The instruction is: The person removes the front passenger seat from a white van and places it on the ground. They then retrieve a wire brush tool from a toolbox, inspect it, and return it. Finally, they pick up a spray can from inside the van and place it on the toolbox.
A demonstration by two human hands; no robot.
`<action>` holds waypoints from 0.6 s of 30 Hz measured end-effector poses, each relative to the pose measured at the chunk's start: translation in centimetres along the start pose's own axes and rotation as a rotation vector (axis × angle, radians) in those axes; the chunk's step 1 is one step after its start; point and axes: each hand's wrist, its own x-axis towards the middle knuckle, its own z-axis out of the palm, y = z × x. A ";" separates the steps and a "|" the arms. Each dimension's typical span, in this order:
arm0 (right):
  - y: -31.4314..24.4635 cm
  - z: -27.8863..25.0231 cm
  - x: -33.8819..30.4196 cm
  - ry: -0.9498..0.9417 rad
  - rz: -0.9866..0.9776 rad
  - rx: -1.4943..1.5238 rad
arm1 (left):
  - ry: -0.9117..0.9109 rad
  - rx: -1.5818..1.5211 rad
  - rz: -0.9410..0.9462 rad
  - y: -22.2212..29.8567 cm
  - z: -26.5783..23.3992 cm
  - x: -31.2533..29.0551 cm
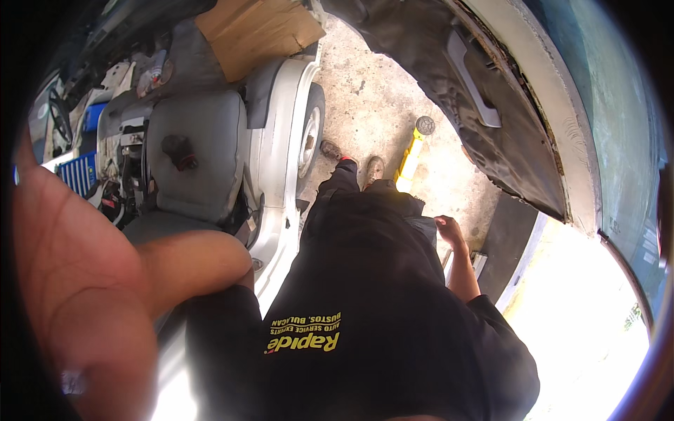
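Note:
My left hand (pixel 70 238) is raised close at the left edge, its bare palm facing me. One digit stretches upward; the other fingers are cut off or blurred, and I see nothing held in the palm. Low beside my right hip is my right hand (pixel 449 230), fingers curled against a grey ribbed patch (pixel 421 226) at the side of my dark clothing. Whether it pinches the cloth or something small I cannot make out. Left of my legs, a grey vehicle seat (pixel 196 151) bears a black object with red parts (pixel 180 152).
An open vehicle door (pixel 481 91) with a torn dark lining arches over the right. On the concrete floor (pixel 358 77) by my shoes lies a yellow bar with a round dark end (pixel 411 158). Cardboard (pixel 260 31), a blue slatted crate (pixel 77 174) and a wheel (pixel 311 140) are at left.

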 end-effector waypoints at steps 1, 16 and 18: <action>3.9 1.8 -0.3 -0.024 0.027 0.043 | -0.046 0.004 0.026 0.9 0.0 0.5; 3.6 6.1 -3.2 0.106 0.235 0.553 | -0.217 -0.109 0.268 4.8 2.4 3.3; 2.4 7.0 -2.1 0.207 0.138 0.490 | -0.214 -0.143 0.304 4.5 1.9 3.4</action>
